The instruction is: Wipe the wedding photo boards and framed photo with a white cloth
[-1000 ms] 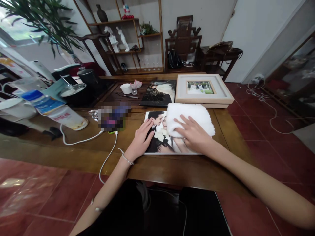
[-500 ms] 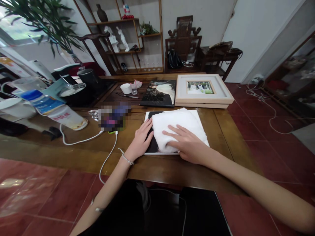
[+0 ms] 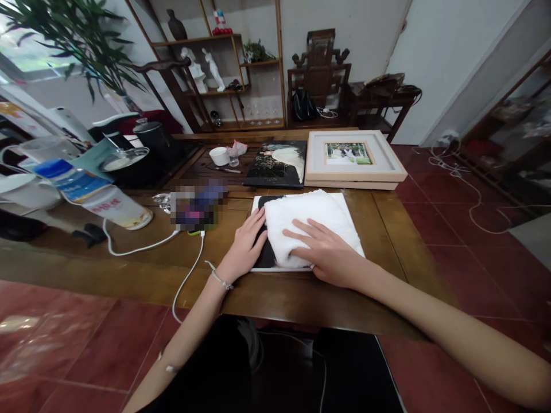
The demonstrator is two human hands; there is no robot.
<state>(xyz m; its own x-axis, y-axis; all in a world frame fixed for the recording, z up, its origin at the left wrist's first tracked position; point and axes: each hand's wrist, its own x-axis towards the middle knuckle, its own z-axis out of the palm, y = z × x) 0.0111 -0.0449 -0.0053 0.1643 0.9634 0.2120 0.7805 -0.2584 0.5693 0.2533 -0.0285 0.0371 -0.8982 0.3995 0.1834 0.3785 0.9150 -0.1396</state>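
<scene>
A folded white towel (image 3: 307, 211) lies over most of a white-edged flat panel (image 3: 266, 252), whose dark left strip stays uncovered. On the towel's lower middle rests my right hand (image 3: 329, 252), open, with fingers spread and pressed down on the cloth. My left hand (image 3: 246, 244) is open too, laid along the panel's left edge with its fingertips beside the towel's upper left corner. Most of the panel's surface is hidden under the towel.
Behind the panel are a dark photo print (image 3: 278, 164) and stacked light wooden picture frames (image 3: 355, 158). To the left lie a bottle with a blue cap (image 3: 92, 192), a white cable (image 3: 188, 278), a small white cup (image 3: 219, 155) and a black pot (image 3: 129, 169).
</scene>
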